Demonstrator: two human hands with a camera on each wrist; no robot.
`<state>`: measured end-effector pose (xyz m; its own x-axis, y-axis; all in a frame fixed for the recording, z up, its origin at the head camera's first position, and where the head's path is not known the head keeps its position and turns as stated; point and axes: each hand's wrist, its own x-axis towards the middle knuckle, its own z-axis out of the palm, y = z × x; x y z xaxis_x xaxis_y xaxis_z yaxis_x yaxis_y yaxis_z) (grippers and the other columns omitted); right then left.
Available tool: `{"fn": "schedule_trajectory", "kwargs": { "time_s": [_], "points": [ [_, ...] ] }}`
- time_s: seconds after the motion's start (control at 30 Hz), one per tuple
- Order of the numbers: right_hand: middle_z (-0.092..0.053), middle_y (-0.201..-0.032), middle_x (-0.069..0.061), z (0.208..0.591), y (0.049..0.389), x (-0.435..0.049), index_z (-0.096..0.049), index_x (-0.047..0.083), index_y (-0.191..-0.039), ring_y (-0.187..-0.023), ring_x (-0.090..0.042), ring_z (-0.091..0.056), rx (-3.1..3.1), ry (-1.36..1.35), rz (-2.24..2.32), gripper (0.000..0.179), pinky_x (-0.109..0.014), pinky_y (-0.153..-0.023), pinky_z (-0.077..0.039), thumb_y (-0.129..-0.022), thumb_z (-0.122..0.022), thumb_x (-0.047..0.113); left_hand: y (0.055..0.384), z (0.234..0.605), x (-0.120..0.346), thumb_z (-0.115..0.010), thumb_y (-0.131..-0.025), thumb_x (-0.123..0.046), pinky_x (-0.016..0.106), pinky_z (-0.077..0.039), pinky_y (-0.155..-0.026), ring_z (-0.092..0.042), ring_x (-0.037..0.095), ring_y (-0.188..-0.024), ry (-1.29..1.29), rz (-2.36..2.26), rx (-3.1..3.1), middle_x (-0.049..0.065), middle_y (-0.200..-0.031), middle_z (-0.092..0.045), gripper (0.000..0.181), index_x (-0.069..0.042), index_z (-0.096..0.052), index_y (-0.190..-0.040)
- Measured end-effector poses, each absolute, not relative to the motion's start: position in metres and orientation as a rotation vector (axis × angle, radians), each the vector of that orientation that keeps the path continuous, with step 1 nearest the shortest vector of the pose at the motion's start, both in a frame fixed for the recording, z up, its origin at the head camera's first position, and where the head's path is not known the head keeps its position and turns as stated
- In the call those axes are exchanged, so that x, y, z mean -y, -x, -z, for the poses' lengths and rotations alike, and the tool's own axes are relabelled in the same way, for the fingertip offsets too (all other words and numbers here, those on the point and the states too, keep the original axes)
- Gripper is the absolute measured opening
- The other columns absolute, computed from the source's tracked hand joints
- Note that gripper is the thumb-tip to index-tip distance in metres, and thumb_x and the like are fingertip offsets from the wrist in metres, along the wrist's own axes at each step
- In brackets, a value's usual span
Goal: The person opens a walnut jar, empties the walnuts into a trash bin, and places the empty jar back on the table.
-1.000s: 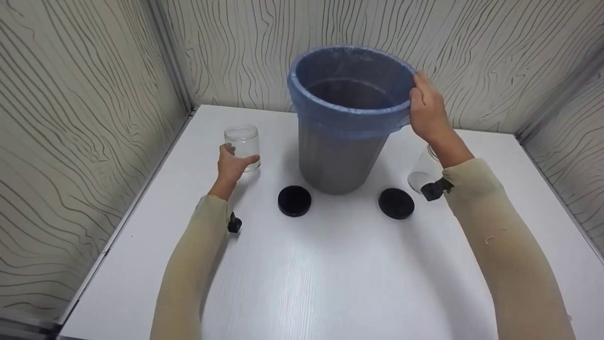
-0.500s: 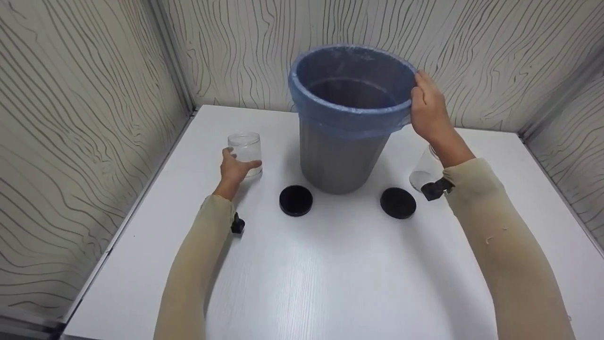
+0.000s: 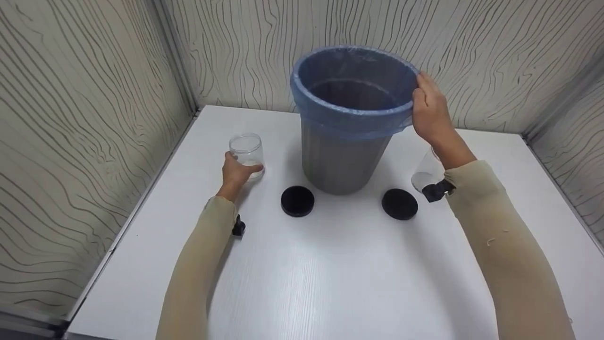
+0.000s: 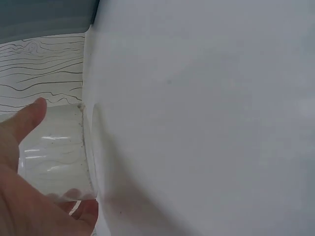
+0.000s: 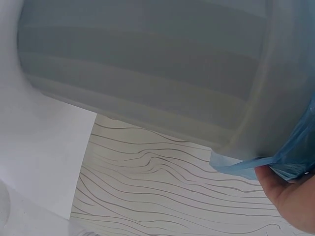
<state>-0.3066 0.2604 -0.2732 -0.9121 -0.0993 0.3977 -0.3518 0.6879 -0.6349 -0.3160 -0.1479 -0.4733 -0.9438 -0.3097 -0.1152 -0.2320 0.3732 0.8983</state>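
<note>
My left hand (image 3: 237,172) holds a clear, lidless jar (image 3: 247,145) upright at the left of the table, with the thumb on one side and the fingers round the other. In the left wrist view the base of the jar (image 4: 56,157) is at the white tabletop; whether it touches fully I cannot tell. A grey trash can (image 3: 340,163) with a blue bag liner folded over its rim (image 3: 351,123) stands at the centre back. At its right rim my right hand (image 3: 430,109) grips the edge and the liner (image 5: 290,160).
Two round black lids, a left one (image 3: 297,201) and a right one (image 3: 399,204), lie in front of the can. Behind my right wrist a second clear jar (image 3: 424,172) is partly hidden. Wood-patterned panels (image 3: 245,56) border the white table (image 3: 292,283).
My left hand has brought the jar slightly toward me and to the right, lower in the head view. The right hand keeps its hold on the trash can's rim.
</note>
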Motion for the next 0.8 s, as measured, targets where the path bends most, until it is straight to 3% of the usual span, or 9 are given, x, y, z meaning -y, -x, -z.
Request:
{"fn": "schedule_trajectory", "kwargs": {
  "time_s": [0.53,0.8],
  "points": [
    [-0.015,-0.155,-0.015,0.2748,0.3095,-0.2610,-0.022,-0.003,-0.148,-0.142,-0.021,-0.008,2.568,-0.345,-1.062,0.055,-0.030,-0.112,-0.005,-0.101,-0.019,0.025,0.3171,0.4787,0.1481,-0.085,-0.068,-0.020,0.041,-0.028,-0.107,-0.036,0.034,-0.130,-0.440,1.546,2.567,0.019,-0.140,-0.039,0.099,0.000,-0.024,-0.143],
    [-0.017,-0.154,-0.017,0.2771,0.3118,-0.2589,-0.024,-0.004,-0.147,-0.142,-0.023,-0.011,2.558,-0.363,-1.047,0.055,-0.031,-0.113,-0.007,-0.100,-0.020,0.025,0.3146,0.4814,0.1486,-0.085,-0.068,-0.015,0.042,-0.025,-0.109,-0.034,0.033,-0.132,-0.416,1.573,2.540,0.017,-0.143,-0.036,0.101,-0.003,-0.020,-0.145]
  ]
}}
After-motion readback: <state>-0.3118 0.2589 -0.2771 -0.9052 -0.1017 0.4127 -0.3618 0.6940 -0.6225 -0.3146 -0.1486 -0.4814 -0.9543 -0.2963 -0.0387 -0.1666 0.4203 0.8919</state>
